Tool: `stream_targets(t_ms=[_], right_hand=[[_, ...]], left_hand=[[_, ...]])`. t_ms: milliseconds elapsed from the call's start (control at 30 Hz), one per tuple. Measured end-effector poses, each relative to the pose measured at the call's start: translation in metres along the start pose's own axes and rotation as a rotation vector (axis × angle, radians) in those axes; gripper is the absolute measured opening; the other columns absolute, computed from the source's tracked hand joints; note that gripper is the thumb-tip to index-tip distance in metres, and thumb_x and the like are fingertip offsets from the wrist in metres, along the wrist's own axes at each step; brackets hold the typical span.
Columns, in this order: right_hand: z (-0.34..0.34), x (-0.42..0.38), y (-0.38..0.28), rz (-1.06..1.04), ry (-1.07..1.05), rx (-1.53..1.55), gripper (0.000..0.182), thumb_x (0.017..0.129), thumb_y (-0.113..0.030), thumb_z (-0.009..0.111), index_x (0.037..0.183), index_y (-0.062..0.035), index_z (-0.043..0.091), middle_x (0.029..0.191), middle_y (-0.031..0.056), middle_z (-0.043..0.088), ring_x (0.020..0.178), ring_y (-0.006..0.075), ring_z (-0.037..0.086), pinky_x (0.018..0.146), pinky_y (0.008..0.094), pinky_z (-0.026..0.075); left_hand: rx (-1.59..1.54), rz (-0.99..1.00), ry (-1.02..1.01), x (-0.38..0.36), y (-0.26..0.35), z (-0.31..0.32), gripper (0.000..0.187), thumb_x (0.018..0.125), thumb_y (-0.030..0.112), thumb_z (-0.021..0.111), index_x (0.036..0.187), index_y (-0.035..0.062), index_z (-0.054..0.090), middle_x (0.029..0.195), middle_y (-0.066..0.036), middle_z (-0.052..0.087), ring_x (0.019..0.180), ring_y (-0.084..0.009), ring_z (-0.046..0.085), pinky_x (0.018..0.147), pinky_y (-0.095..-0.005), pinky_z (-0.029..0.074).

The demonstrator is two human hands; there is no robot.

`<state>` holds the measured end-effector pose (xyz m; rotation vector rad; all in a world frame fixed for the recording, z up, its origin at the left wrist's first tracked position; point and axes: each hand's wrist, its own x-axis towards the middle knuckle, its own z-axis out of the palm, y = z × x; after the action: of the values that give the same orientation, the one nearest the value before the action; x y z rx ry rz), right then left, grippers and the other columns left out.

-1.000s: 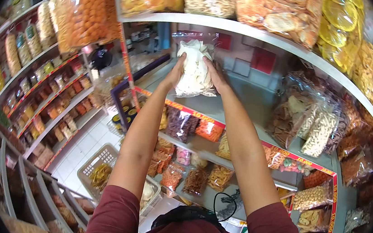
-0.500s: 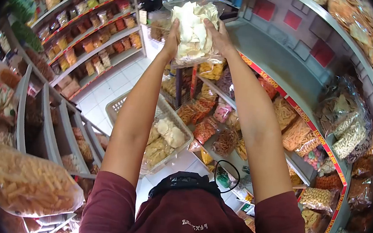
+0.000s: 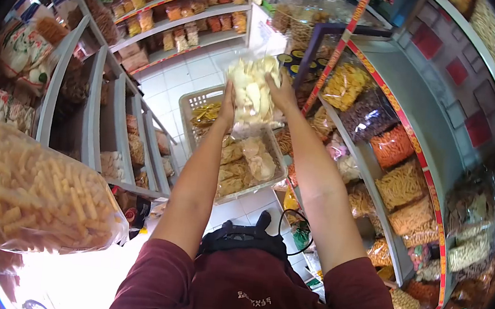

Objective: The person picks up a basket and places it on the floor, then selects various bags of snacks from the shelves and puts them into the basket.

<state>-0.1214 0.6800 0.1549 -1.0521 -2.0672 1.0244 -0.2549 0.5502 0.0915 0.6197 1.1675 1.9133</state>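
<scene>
A clear plastic bag of pale cream chips (image 3: 253, 92) is held between my two hands, over the far part of a plastic crate (image 3: 192, 103). My left hand (image 3: 227, 105) presses on the bag's left side. On its right side, my right hand (image 3: 282, 92) grips the bag, fingers lying over the plastic. Inside the crate, bags of beige chips (image 3: 240, 169) lie nearest me, and a bag of yellow snacks (image 3: 206, 114) is at the far left. The bag hides the middle of the crate.
Shelves with packed snacks (image 3: 392, 182) and red price strips run along the right. Slanted grey shelves (image 3: 92, 114) stand on the left, with a large bag of stick snacks (image 3: 44, 193) close by. White floor tiles (image 3: 180, 78) show behind the crate; back shelves (image 3: 183, 21) hold small packets.
Both hands have brought the bag of chips down and nearer, from beside the upper right shelf to above the crate. The view has turned toward the right and down.
</scene>
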Motion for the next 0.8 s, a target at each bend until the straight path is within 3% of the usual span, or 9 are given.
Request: stream_targets(t_ms=[133,267,400,500,633,800], right_hand=[[0.082,-0.029,0.064,0.038,-0.182,0.023,0.088,0.092,-0.06,0.061,0.15,0.0025,0.038,0.147,0.0294,0.047,0.137,0.0392,0.047,0.113,0.0421,0.037],[0.139,-0.064,0.115,0.119,-0.334,-0.013,0.08,0.094,-0.057,0.06,0.15,-0.0034,0.04,0.143,0.0269,0.053,0.133,0.0394,0.051,0.11,0.0426,0.04],[0.176,-0.099,0.157,0.129,-0.412,-0.037,0.074,0.096,-0.052,0.06,0.147,-0.0028,0.042,0.138,0.0269,0.057,0.128,0.0395,0.055,0.107,0.0431,0.044],[0.191,-0.116,0.176,0.236,-0.525,-0.146,0.072,0.097,-0.049,0.06,0.147,-0.0012,0.041,0.136,0.0271,0.058,0.127,0.0395,0.056,0.107,0.043,0.044],[0.212,-0.138,0.205,0.265,-0.549,-0.144,0.07,0.099,-0.044,0.058,0.148,0.0011,0.037,0.139,0.0277,0.055,0.129,0.0391,0.055,0.107,0.0425,0.044],[0.22,-0.163,0.234,0.268,-0.59,-0.117,0.073,0.099,-0.041,0.057,0.153,0.0005,0.03,0.14,0.0295,0.053,0.13,0.0398,0.054,0.108,0.0423,0.044]], left_hand=[[-0.059,-0.192,0.123,-0.061,-0.031,-0.047,0.088,0.099,0.07,0.035,0.158,0.0059,0.028,0.154,-0.011,0.043,0.133,-0.0231,0.051,0.109,-0.0367,0.045],[-0.071,-0.318,0.242,-0.085,-0.119,-0.125,0.087,0.099,0.071,0.035,0.156,0.0047,0.033,0.148,-0.015,0.049,0.129,-0.0248,0.055,0.108,-0.0372,0.046],[-0.07,-0.492,0.3,-0.121,-0.152,-0.153,0.094,0.095,0.077,0.035,0.16,0.009,0.022,0.155,-0.017,0.041,0.138,-0.0294,0.047,0.112,-0.0407,0.042],[-0.146,-0.632,0.237,-0.14,-0.168,-0.166,0.098,0.094,0.08,0.032,0.162,0.0114,0.016,0.159,-0.018,0.034,0.142,-0.0313,0.042,0.115,-0.0424,0.039],[-0.116,-0.712,0.222,-0.152,-0.171,-0.168,0.101,0.093,0.082,0.029,0.161,0.0089,0.016,0.16,-0.02,0.033,0.143,-0.0319,0.042,0.116,-0.0429,0.037],[0.236,-0.759,0.369,-0.168,-0.233,-0.206,0.099,0.094,0.08,0.028,0.15,-0.001,0.041,0.15,-0.023,0.046,0.138,-0.0306,0.047,0.113,-0.038,0.039]])
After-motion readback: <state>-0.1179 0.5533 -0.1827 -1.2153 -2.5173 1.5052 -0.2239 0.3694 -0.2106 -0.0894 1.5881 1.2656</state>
